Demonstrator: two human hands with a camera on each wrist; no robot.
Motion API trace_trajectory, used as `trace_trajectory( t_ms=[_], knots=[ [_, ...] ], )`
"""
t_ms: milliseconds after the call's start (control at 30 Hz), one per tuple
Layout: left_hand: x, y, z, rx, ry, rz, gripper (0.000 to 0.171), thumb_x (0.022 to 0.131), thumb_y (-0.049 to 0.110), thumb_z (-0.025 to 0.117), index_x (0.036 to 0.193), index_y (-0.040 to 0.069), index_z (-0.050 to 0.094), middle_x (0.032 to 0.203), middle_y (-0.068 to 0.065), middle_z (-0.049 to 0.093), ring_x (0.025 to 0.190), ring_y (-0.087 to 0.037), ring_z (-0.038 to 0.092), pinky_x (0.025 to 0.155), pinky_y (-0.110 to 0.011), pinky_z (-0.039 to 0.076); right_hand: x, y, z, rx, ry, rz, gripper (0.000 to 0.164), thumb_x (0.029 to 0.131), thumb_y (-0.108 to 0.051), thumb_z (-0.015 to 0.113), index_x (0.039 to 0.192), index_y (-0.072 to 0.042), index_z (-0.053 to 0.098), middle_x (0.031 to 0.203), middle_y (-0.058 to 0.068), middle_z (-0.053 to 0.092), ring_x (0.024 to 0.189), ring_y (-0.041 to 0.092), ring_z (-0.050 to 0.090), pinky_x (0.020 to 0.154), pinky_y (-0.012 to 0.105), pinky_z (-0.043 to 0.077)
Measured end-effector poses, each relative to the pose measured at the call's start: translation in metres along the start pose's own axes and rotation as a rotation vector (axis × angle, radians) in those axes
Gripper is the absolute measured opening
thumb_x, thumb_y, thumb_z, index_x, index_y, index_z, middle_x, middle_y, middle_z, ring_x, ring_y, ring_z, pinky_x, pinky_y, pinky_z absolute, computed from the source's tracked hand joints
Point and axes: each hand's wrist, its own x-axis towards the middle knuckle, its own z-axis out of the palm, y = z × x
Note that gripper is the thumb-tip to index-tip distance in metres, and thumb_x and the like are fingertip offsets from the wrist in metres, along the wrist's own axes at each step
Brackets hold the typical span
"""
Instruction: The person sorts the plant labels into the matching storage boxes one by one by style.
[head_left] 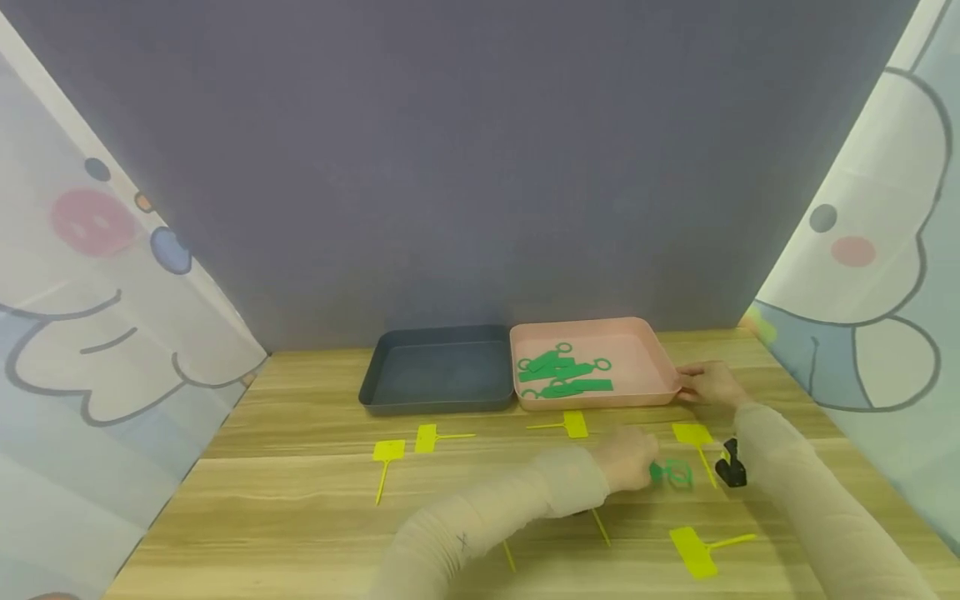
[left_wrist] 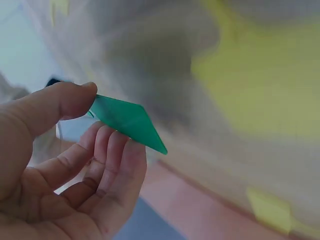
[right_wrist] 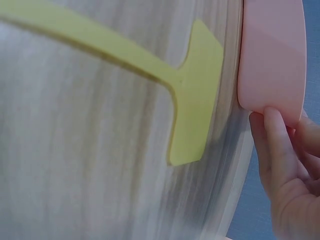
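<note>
My left hand (head_left: 628, 458) pinches a green tag (left_wrist: 122, 117) between thumb and fingertips, above the table in front of the pink tray. In the head view the ring end of this tag sticks out to the right of the hand. At the front right corner of the pink tray (head_left: 637, 358), my right hand (head_left: 712, 385) grips the wall, as the right wrist view also shows. Several green tags (head_left: 585, 386) with rings lie in a loose pile at the tray's left side. Beside the right forearm, a yellow T-shaped tag (head_left: 692, 433) lies flat.
A dark grey tray (head_left: 442, 371) stands against the pink one, on its left. More yellow tags (head_left: 388, 451) are spread over the wooden table, some partly hidden by the left arm. A small black object (head_left: 731, 468) is by the right sleeve. A grey wall (head_left: 480, 167) rises behind.
</note>
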Motion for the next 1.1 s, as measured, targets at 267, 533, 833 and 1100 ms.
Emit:
trace_trajectory(
  t_ms=[267, 533, 833, 1100],
  knots=[
    [0.009, -0.028, -0.027, -0.022, 0.082, -0.031, 0.005, 0.08, 0.022, 0.069, 0.083, 0.018, 0.067, 0.075, 0.011, 0.062, 0.062, -0.001, 0.05, 0.055, -0.01, 0.041, 0.0, -0.002, 0.0, 0.091, -0.007, 0.042, 0.04, 0.093, -0.003, 0.047, 0.122, 0.023, 0.04, 0.107, 0.035, 0.058, 0.068, 0.001, 0.061, 0.065, 0.022, 0.056],
    [0.014, -0.045, -0.046, -0.176, 0.06, -0.124, 0.007, 0.081, 0.011, 0.067, 0.086, 0.013, 0.063, 0.077, 0.006, 0.062, 0.059, -0.004, 0.049, 0.051, -0.011, 0.041, -0.001, -0.005, 0.001, 0.112, -0.006, 0.049, 0.04, 0.092, -0.002, 0.047, 0.123, 0.023, 0.04, 0.1, 0.028, 0.064, 0.067, 0.001, 0.061, 0.064, 0.02, 0.055],
    [0.023, -0.064, -0.051, -0.195, 0.093, -0.149, 0.006, 0.078, 0.011, 0.068, 0.081, 0.012, 0.064, 0.085, 0.005, 0.065, 0.073, -0.007, 0.053, 0.065, -0.014, 0.044, 0.0, -0.002, 0.001, 0.138, -0.005, 0.069, 0.042, 0.093, -0.002, 0.046, 0.125, 0.023, 0.037, 0.107, 0.033, 0.059, 0.068, 0.001, 0.061, 0.066, 0.021, 0.056],
    [0.039, -0.081, -0.047, -0.24, 0.119, -0.19, 0.016, 0.078, 0.009, 0.068, 0.093, 0.012, 0.067, 0.097, 0.004, 0.067, 0.087, -0.008, 0.06, 0.075, -0.016, 0.048, 0.001, -0.001, 0.003, 0.143, 0.007, 0.079, 0.042, 0.093, -0.004, 0.047, 0.125, 0.022, 0.038, 0.105, 0.031, 0.061, 0.068, 0.003, 0.062, 0.065, 0.021, 0.056]
  ],
)
